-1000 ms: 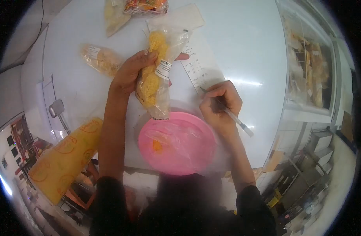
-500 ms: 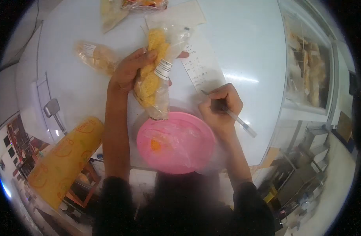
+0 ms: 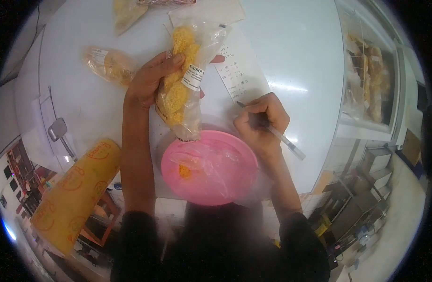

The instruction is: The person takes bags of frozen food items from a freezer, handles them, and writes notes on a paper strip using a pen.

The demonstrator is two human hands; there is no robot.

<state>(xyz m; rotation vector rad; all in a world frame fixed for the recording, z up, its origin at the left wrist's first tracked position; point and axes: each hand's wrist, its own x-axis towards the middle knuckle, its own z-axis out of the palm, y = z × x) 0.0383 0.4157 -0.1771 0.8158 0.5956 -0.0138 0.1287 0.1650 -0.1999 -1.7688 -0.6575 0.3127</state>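
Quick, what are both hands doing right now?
Left hand: closed around the clear bag of yellow food, label showing.
Right hand: closed on a pen, tip at the handwritten paper.

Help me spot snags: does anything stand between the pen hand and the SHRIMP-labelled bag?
Nothing upright is visible between the right hand and the bag. The handwritten paper lies flat there, and fingertips of the left hand, holding the bag, stick out on that side.

Your left hand (image 3: 150, 79) clasps with its thumb on top, fingers reaching underneath. Your right hand (image 3: 265, 117) curls in a tight pinch, closer to your body.
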